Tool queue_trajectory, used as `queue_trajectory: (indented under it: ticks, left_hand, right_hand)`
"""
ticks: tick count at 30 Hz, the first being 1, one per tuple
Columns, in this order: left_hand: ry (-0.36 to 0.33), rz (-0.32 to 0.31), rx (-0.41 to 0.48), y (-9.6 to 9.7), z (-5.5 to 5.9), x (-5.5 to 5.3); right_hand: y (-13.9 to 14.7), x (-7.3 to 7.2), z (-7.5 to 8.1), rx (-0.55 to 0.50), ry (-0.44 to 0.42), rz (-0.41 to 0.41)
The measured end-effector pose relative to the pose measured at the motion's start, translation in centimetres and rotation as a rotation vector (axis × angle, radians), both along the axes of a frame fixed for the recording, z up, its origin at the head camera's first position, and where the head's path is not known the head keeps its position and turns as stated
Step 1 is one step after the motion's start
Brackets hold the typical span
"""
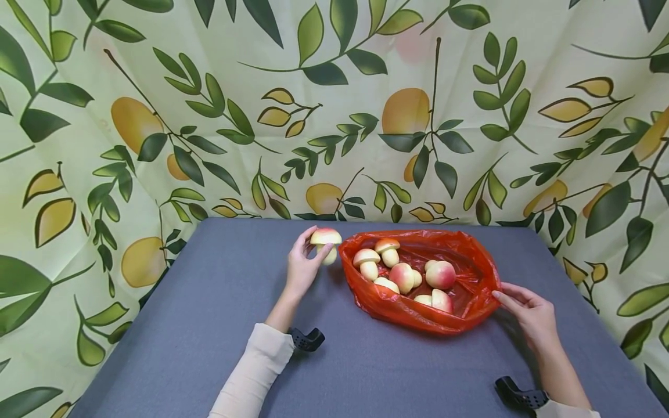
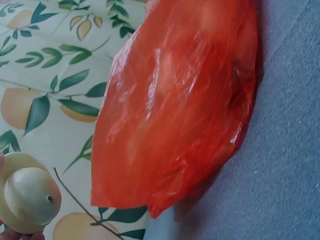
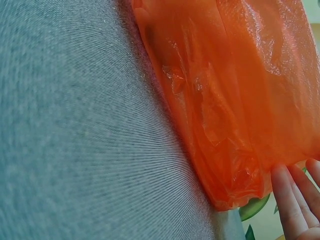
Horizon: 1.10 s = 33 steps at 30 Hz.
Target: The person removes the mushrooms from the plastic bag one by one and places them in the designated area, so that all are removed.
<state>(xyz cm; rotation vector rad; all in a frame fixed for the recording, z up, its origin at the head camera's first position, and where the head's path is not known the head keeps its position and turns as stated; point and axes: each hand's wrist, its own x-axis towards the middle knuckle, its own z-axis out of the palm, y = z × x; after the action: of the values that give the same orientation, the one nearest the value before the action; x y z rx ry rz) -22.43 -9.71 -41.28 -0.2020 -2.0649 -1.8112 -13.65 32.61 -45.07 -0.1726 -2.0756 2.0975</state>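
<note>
My left hand [image 1: 305, 264] holds a toy mushroom [image 1: 326, 237] with a red-and-cream cap, just left of the red plastic bag [image 1: 413, 325]. In the left wrist view the pale underside and rounded stem end of this mushroom [image 2: 32, 197] show at the lower left. The bag lies with its mouth wide and several similar mushrooms [image 1: 402, 277] inside, some partly hidden by its near rim. At the bag's right end, my right hand [image 1: 530, 316] pinches the rim between thumb and fingers; its fingers [image 3: 286, 197] show at the bag's edge in the right wrist view.
Everything stands on a grey-blue cloth-covered table [image 1: 209, 325]. Behind it hangs a curtain [image 1: 334, 145] printed with leaves and fruit. Black wrist mounts [image 1: 308, 339] sit on both forearms.
</note>
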Motion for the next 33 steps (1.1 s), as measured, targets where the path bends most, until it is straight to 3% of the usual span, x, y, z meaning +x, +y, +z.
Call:
queue_trajectory:
  ticks: [19,21,28,33]
  left_hand:
    - [-0.004,-0.048,-0.004,1.2,0.3,0.6]
    - [-0.013,-0.058,-0.012,1.3,0.5,0.8]
    - [-0.025,-0.083,-0.032,2.0,3.4,3.1]
    - [-0.024,-0.094,-0.035,2.4,3.2,3.2]
  right_hand:
    - [0.0,0.1,0.1,-0.008,0.015,0.011]
    - [0.0,0.1,0.1,-0.005,0.014,0.009]
    - [0.0,0.1,0.2,-0.004,-0.006,0.005]
    - [0.0,0.1,0.2,-0.009,-0.005,0.009]
